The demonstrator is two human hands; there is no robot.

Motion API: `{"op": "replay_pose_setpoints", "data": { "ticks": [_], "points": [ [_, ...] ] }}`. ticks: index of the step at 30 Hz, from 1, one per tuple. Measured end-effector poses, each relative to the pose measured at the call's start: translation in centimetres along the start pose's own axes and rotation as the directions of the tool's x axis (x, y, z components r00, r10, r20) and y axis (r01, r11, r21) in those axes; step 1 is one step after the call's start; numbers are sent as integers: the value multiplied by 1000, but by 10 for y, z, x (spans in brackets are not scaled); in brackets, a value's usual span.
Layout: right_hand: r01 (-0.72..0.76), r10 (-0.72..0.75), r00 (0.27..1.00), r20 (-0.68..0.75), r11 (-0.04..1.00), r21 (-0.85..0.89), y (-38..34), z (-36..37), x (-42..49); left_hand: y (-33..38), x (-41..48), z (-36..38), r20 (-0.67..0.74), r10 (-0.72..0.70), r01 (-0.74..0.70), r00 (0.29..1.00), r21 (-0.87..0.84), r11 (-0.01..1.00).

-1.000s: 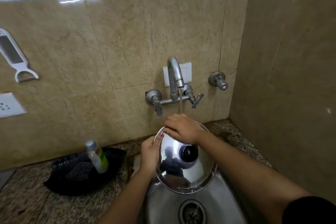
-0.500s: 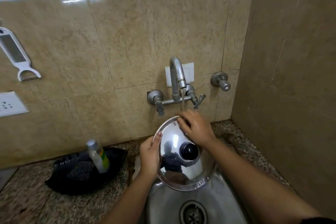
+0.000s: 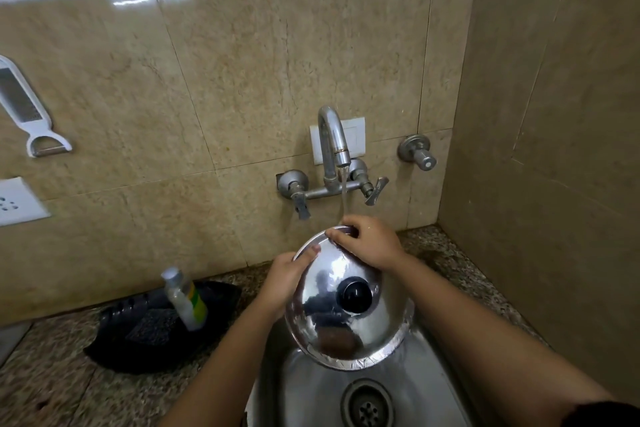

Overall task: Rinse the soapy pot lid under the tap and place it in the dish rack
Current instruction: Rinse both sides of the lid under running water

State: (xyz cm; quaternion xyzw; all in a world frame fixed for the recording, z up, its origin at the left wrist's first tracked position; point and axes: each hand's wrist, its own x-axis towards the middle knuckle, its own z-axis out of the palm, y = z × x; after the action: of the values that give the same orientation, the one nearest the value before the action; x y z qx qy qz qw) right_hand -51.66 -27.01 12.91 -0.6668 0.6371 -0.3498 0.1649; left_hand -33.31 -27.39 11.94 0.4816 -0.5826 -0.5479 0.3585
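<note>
A shiny steel pot lid [image 3: 332, 329] with a black knob is held tilted over the steel sink [image 3: 412, 388], its top face towards me. My left hand [image 3: 282, 282] grips the lid's left rim. My right hand [image 3: 369, 243] rests on the lid's upper rim, fingers curled over the edge. Water runs from the curved wall tap [image 3: 334, 139] down onto my right hand and the top of the lid. No dish rack is in view.
A black tray [image 3: 138, 333] holding a soap bottle [image 3: 185, 298] sits on the granite counter [image 3: 45, 385] left of the sink. A white peeler [image 3: 29, 114] hangs on the tiled wall. A side wall stands close on the right. The drain [image 3: 367, 404] is below the lid.
My right hand has slid from the left part of the lid's top rim to the right along the rim. The lid stays under the stream.
</note>
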Motion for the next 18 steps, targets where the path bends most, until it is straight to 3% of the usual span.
{"op": "replay_pose_setpoints", "data": {
  "ticks": [2,4,7,10,14,18],
  "points": [
    [0,0,1000,2,1000,27,3,0,3,-3,1,2,-91,25,-25,996,2,1000],
    [-61,65,998,-20,985,160,9,-1,3,-11,0,3,-202,14,-26,979,-53,998],
    [-161,226,969,-103,887,433,18,-2,-2,-27,-2,-2,-339,-87,-10,937,-275,961],
    [-266,365,930,-54,765,586,26,-2,-13,-39,-6,-9,-392,-210,42,896,-396,917],
    [-322,383,924,25,738,593,38,11,-20,-51,-10,-6,-387,-340,126,857,-482,867],
    [-243,294,956,-22,830,503,45,20,-29,-58,-9,-1,-382,-417,176,825,-528,831]
  ]
}}
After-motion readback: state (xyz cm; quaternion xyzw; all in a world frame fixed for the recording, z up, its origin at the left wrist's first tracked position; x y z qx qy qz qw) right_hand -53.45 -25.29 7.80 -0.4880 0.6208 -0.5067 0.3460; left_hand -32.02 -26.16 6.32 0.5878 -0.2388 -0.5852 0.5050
